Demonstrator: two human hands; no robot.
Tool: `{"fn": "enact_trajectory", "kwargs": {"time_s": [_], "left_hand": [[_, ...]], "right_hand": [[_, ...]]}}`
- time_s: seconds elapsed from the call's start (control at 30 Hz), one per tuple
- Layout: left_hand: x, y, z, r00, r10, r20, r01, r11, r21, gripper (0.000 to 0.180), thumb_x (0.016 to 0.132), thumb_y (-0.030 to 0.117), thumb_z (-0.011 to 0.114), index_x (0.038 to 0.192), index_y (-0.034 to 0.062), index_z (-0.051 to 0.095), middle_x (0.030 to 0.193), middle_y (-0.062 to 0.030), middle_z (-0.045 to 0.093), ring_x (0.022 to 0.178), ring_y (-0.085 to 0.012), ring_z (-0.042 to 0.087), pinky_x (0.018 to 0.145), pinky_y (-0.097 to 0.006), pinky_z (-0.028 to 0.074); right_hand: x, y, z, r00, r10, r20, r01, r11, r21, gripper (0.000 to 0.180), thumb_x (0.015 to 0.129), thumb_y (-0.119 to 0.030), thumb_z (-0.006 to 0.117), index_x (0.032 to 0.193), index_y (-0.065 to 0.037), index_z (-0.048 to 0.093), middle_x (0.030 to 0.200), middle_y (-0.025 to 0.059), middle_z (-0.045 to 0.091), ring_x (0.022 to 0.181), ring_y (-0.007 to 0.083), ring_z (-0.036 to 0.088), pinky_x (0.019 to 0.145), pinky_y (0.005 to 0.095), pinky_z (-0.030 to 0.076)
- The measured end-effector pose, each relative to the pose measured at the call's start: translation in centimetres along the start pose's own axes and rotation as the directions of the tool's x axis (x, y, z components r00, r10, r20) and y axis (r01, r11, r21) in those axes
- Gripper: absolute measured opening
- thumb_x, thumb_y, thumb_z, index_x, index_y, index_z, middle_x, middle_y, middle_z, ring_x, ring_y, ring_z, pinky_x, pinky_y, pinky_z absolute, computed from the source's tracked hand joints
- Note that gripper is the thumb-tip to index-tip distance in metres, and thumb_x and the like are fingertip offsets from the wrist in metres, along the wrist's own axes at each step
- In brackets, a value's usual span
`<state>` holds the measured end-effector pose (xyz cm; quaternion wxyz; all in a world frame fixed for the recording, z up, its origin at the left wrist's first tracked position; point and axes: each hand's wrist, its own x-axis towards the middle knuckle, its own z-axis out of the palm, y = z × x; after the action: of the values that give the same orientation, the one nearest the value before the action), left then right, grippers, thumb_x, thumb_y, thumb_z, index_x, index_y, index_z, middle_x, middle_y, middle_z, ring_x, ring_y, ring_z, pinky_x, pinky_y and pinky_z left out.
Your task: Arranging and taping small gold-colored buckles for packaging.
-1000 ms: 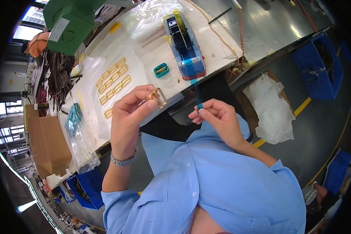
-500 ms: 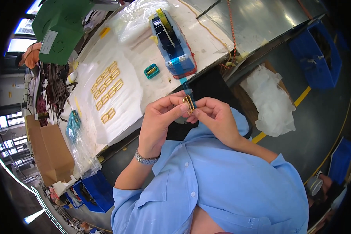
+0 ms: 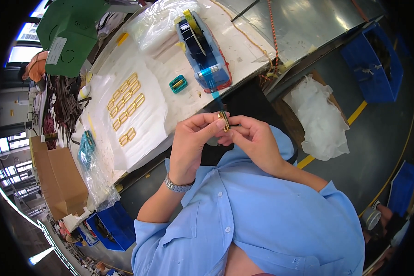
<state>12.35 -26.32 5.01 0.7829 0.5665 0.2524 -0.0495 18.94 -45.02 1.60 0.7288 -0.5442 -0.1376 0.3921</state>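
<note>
In front of my chest a gold slide buckle [image 3: 223,121] is pinched between the thumb and fingers of my left hand [image 3: 188,142]. My right hand [image 3: 257,145] is closed at the buckle's other edge, its fingertips partly hiding it. A strip of translucent blue tape [image 3: 217,100] runs from the tape dispenser [image 3: 206,60] down toward the buckle. On a white sheet [image 3: 147,112] to the left lie several more gold buckles [image 3: 129,106] in rows. Beside the dispenser lies a small teal-wrapped piece [image 3: 178,83] with gold showing inside.
Clear plastic film [image 3: 163,27] lies at the back of the table. A green machine housing [image 3: 71,37] stands far left, above a cardboard box [image 3: 60,177]. To the right are a carton with white wrapping [image 3: 319,122] and a blue crate [image 3: 372,69]. Another person [image 3: 34,66] is far left.
The buckle has turned more edge-on between my fingers. My left hand and wrist have shifted slightly right, while the rows on the sheet stay put.
</note>
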Motion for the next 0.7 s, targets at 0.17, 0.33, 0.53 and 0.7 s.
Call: {"fn": "enact_trajectory", "kwargs": {"time_s": [0.17, 0.33, 0.53, 0.7], "left_hand": [[0.2, -0.2, 0.1, 1.000, 0.024, -0.020, -0.024, 1.000, 0.005, 0.018, 0.102, 0.011, 0.078, 0.114, -0.0024, 0.079, 0.122, -0.0127, 0.079, 0.102, -0.0141, 0.072, 0.094, -0.031, 0.057], [0.7, -0.8, -0.3, 1.000, 0.013, 0.002, -0.013, 1.000, -0.010, 0.017, 0.104, 0.012, 0.076, 0.113, -0.0019, 0.079, 0.122, -0.0116, 0.079, 0.101, -0.0136, 0.071, 0.093, -0.029, 0.057], [0.8, -1.4, 0.0, 0.994, 0.089, -0.061, -0.090, 0.996, -0.017, 0.021, 0.106, 0.015, 0.074, 0.116, -0.0034, 0.077, 0.112, -0.0075, 0.079, 0.100, -0.0097, 0.070, 0.093, -0.026, 0.054], [1.2, -1.6, 0.5, 0.990, 0.130, -0.061, -0.122, 0.985, 0.123, 0.019, 0.106, 0.012, 0.071, 0.113, -0.0041, 0.077, 0.104, -0.0045, 0.079, 0.095, -0.0079, 0.069, 0.088, -0.024, 0.054]], "right_hand": [[0.7, 0.5, -0.8, 0.989, 0.127, 0.071, -0.145, 0.912, 0.384, 0.028, 0.114, -0.018, 0.059, 0.129, 0.005, 0.066, 0.117, 0.0193, 0.078, 0.107, 0.0284, 0.079, 0.099, 0.0410, 0.064], [1.5, 1.2, -1.2, 0.963, 0.245, 0.111, -0.268, 0.833, 0.484, 0.029, 0.113, -0.024, 0.063, 0.124, 0.002, 0.068, 0.117, 0.0206, 0.078, 0.107, 0.0306, 0.079, 0.098, 0.0435, 0.065], [1.1, 0.7, -1.6, 0.968, 0.238, 0.086, -0.249, 0.842, 0.478, 0.029, 0.112, -0.023, 0.064, 0.124, 0.003, 0.069, 0.115, 0.0205, 0.079, 0.105, 0.0282, 0.080, 0.097, 0.0426, 0.065], [1.0, 0.7, -1.4, 0.972, 0.223, 0.079, -0.233, 0.852, 0.469, 0.029, 0.113, -0.021, 0.061, 0.120, 0.006, 0.068, 0.117, 0.0241, 0.078, 0.104, 0.0293, 0.080, 0.097, 0.0415, 0.066]]}}
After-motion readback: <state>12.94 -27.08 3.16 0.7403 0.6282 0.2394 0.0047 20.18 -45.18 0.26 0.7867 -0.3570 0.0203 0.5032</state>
